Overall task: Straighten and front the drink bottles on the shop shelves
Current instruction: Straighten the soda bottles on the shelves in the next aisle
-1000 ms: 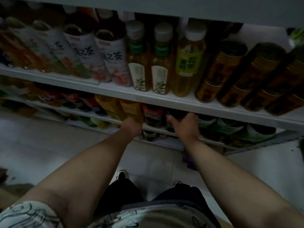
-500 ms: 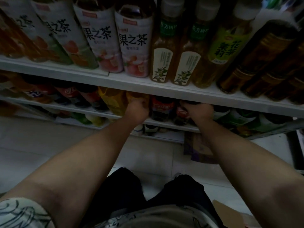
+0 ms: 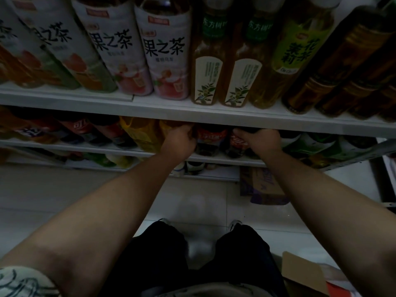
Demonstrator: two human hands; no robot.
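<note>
Both my arms reach under the upper shelf [image 3: 192, 112] into the second shelf. My left hand [image 3: 179, 141] grips an orange drink bottle [image 3: 171, 127] beside another yellow-orange bottle [image 3: 139, 133]. My right hand [image 3: 259, 140] grips the dark top of a cola bottle [image 3: 239, 142] with a red label. Between my hands stands another red-labelled cola bottle [image 3: 211, 138]. The fingertips of both hands are hidden behind the bottles and the shelf edge.
The upper shelf carries white-labelled fruit tea bottles [image 3: 165, 52], amber tea bottles [image 3: 206, 65] and dark gold-banded bottles [image 3: 334, 67]. Green-labelled bottles [image 3: 315, 144] lie right of my right hand. Folded cardboard [image 3: 263, 185] sits on the tiled floor [image 3: 192, 202] below.
The view has moved closer to the shelves and tilted up. Both hands have stayed on the second shelf, gripping the same bottles.
</note>
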